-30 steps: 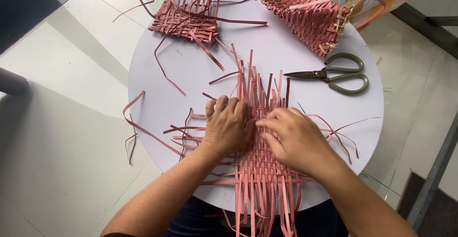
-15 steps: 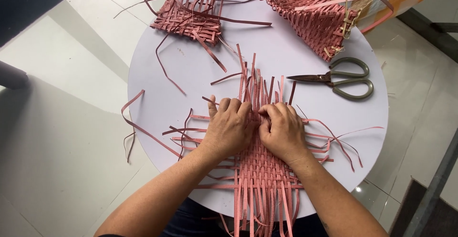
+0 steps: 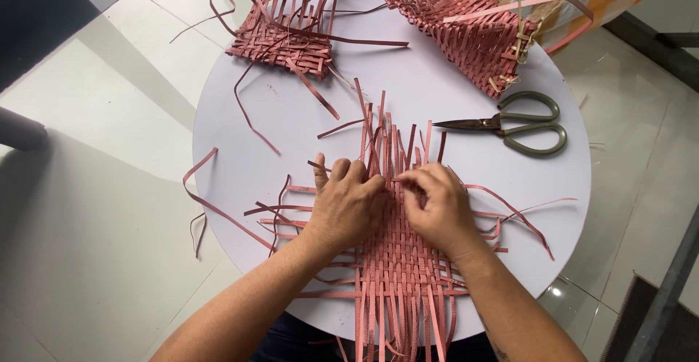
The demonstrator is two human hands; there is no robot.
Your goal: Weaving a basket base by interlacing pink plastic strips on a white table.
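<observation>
Nearby: scissors [image 3: 510,124] right of mat [image 3: 397,260] | hands [image 3: 393,205] pressing mat

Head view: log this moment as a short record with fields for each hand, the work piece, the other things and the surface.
left hand: flat on the woven mat, fingers pressing the strips
right hand: on the mat, fingertips pinching a strip at its upper edge
woven mat: pink strips, partly woven, loose ends sticking out on all sides
scissors: shut, lying to the right, apart from the hands
other weaves: flat piece at far left, basket-like piece at far right
surface: round white table
</observation>
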